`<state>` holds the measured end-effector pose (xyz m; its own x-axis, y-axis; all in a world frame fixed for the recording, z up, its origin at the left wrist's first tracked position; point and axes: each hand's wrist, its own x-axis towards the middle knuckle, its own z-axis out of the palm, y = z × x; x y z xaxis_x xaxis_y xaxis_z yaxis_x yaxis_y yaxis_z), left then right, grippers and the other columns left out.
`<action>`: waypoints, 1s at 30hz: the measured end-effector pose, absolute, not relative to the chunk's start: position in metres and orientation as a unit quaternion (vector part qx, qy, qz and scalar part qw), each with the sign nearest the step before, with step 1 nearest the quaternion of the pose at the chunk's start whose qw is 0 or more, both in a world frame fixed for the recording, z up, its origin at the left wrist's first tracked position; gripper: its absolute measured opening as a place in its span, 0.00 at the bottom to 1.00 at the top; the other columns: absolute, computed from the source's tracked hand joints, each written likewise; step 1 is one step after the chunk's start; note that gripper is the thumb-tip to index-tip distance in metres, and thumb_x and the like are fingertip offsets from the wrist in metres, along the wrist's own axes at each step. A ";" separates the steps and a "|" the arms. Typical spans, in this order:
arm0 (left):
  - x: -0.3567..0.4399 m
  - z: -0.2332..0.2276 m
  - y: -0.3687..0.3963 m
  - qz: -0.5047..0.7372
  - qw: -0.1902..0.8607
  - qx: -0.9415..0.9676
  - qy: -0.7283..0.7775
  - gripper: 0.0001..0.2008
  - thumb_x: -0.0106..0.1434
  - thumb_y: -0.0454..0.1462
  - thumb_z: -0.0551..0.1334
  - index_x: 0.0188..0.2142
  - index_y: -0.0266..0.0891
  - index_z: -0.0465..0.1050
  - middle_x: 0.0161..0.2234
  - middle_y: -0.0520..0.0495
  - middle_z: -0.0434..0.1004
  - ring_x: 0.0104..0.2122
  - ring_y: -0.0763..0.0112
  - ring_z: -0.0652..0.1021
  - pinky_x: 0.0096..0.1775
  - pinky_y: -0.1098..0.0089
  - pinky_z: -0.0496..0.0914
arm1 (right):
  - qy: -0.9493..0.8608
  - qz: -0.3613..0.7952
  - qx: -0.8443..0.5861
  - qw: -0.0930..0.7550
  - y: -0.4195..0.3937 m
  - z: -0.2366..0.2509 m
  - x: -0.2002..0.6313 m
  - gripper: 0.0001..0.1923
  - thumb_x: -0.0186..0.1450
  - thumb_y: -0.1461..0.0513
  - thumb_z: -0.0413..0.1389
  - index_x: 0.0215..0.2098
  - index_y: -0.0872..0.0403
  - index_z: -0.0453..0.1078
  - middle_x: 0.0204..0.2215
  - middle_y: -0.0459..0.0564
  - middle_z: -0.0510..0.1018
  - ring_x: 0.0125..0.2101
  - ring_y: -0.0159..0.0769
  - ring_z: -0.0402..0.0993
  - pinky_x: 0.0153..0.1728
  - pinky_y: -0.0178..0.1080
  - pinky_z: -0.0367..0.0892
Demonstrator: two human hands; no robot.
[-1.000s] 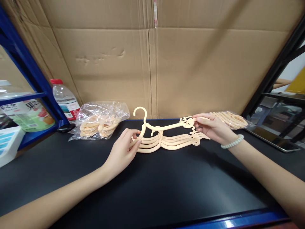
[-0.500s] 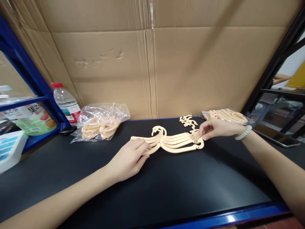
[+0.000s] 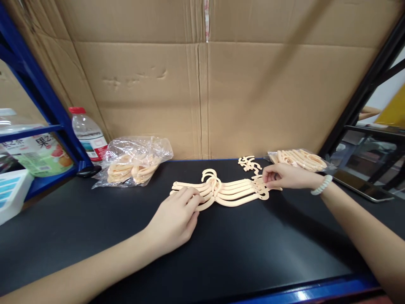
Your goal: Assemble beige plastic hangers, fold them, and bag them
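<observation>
Behind the stack of cream plastic hangers (image 3: pixel 228 192) rises a wall of flattened brown cardboard (image 3: pixel 202 93), and the stack itself lies flat on the black tabletop (image 3: pixel 221 253), near its middle and a little toward the cardboard. Left of the stack, well apart, a blue metal shelf frame (image 3: pixel 38 101) stands at the table's edge, with a clear water bottle with a red cap (image 3: pixel 87 133) just beside it. Between that bottle and the stack sits a crumpled clear plastic bag (image 3: pixel 136 160) holding more cream hangers. Right of the stack, near the cardboard, another clear bag of hangers (image 3: pixel 299 159) lies flat. The left hand (image 3: pixel 175 219) rests palm down on the stack's left end, fingers (image 3: pixel 190 198) loosely curled over the hanger arms, pressing rather than gripping. The right hand (image 3: pixel 283 176), with a white bead bracelet (image 3: pixel 321 185) at its wrist, pinches the stack's right end between thumb and fingertips. Just behind that end lies a small loose cream plastic piece (image 3: pixel 249 162).
</observation>
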<state>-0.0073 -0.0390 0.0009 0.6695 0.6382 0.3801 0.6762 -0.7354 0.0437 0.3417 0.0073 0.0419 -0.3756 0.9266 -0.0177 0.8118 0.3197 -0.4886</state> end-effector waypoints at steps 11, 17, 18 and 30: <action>-0.006 -0.020 -0.055 -0.102 0.016 -0.912 -0.398 0.33 0.68 0.51 0.47 0.66 0.36 0.46 0.66 0.35 0.48 0.65 0.46 0.51 0.59 0.40 0.49 | -0.853 0.116 -0.499 0.099 -0.025 0.003 0.261 0.43 0.64 0.42 0.45 0.66 0.63 0.48 0.66 0.64 0.47 0.66 0.54 0.38 0.63 0.58 0.40; -0.007 -0.015 -0.038 -0.074 -0.009 -0.906 -0.417 0.35 0.68 0.54 0.44 0.67 0.37 0.44 0.67 0.38 0.43 0.66 0.50 0.47 0.61 0.43 0.46 | -0.851 0.088 -0.514 0.065 -0.013 -0.010 0.266 0.42 0.67 0.42 0.37 0.67 0.63 0.44 0.67 0.62 0.43 0.66 0.51 0.36 0.63 0.56 0.40; -0.006 -0.011 -0.036 -0.061 -0.020 -0.904 -0.423 0.35 0.68 0.54 0.43 0.67 0.36 0.44 0.67 0.39 0.42 0.66 0.50 0.46 0.61 0.44 0.46 | -0.851 0.079 -0.516 0.059 -0.010 -0.011 0.266 0.42 0.67 0.42 0.36 0.67 0.64 0.43 0.67 0.62 0.43 0.66 0.50 0.36 0.64 0.55 0.40; 0.003 -0.007 -0.027 -0.061 -0.031 -0.886 -0.460 0.38 0.66 0.56 0.43 0.66 0.32 0.47 0.67 0.37 0.41 0.66 0.53 0.45 0.62 0.48 0.45 | -0.856 0.016 -0.513 0.055 0.009 -0.020 0.269 0.42 0.68 0.43 0.34 0.67 0.65 0.44 0.67 0.62 0.45 0.66 0.48 0.39 0.64 0.53 0.44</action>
